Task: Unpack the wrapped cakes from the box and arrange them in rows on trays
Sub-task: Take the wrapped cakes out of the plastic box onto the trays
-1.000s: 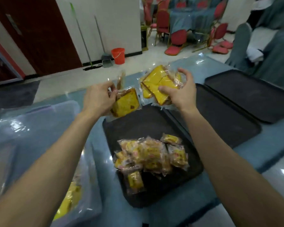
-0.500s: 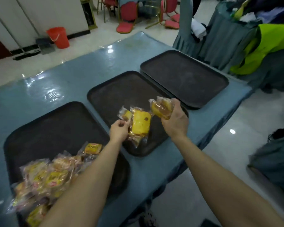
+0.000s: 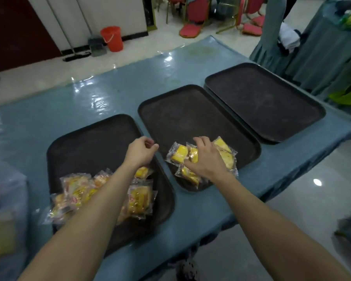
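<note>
Three dark trays lie on the blue table: a left tray [image 3: 85,142], a middle tray [image 3: 190,110] and a right tray [image 3: 261,98]. A heap of wrapped yellow cakes [image 3: 79,191] sits at the left tray's near end, partly under my left forearm. Several wrapped cakes [image 3: 178,156] lie on the middle tray's near corner. My right hand [image 3: 206,158] rests flat on top of them, fingers spread. My left hand [image 3: 141,152] hovers over the gap between the left and middle trays, fingers curled with nothing in them.
A clear plastic bag with more cakes [image 3: 2,230] lies at the far left edge. The table's front edge [image 3: 241,209] runs close below the trays. Beyond the table stand a red bucket [image 3: 111,38], red chairs [image 3: 193,21] and a draped table [image 3: 322,47].
Both hands carried cakes down onto the middle tray. The left hand let go of its cakes and drew back to the left; the right hand now presses on the pile.
</note>
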`<state>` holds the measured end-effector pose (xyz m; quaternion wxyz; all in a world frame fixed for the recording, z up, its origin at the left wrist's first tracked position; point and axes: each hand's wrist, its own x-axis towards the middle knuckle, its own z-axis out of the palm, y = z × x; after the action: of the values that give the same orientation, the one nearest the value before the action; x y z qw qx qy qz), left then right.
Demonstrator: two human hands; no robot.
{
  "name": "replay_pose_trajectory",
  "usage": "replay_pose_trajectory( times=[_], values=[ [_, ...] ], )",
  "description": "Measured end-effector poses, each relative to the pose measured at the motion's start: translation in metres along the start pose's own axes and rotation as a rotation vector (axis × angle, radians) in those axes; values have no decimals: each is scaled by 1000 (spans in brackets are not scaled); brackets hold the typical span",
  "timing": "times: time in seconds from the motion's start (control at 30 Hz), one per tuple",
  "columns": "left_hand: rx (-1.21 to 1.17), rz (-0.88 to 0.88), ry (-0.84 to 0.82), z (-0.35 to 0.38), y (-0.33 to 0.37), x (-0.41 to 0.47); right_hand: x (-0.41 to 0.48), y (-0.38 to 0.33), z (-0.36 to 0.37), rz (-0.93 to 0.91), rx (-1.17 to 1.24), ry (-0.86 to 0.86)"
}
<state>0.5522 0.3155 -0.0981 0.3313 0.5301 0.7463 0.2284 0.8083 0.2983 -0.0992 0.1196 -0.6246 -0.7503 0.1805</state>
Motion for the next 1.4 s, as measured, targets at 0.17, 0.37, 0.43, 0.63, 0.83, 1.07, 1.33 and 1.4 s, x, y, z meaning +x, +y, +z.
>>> replay_pose_trajectory(
  times=[0.17, 0.37, 0.43, 0.63, 0.83, 1.07, 1.33, 1.4],
  values=[
    [-6, 95, 233, -121, -49, -34, 19, -140, 1, -284, 120, -43],
    [-135, 82, 428, -276, -154, -106, 4, -331, 41, -537, 240, -86],
    [-187, 60, 464, -324, -191, -131, -9, -390, 59, -589, 276, -100],
    [-103, -9, 498, -429, -312, -171, -43, -524, 116, -719, 314, -148],
    [194, -143, 100, -447, -412, -167, -54, -591, 168, -731, -99, -401],
    [490, -287, -146, -414, -461, -139, -56, -620, 233, -581, -593, -828],
    [421, -356, -58, -419, -479, -108, -39, -614, 244, -579, -814, -680],
    [376, -300, -87, -435, -463, -102, -39, -613, 238, -604, -898, -622]
  ],
)
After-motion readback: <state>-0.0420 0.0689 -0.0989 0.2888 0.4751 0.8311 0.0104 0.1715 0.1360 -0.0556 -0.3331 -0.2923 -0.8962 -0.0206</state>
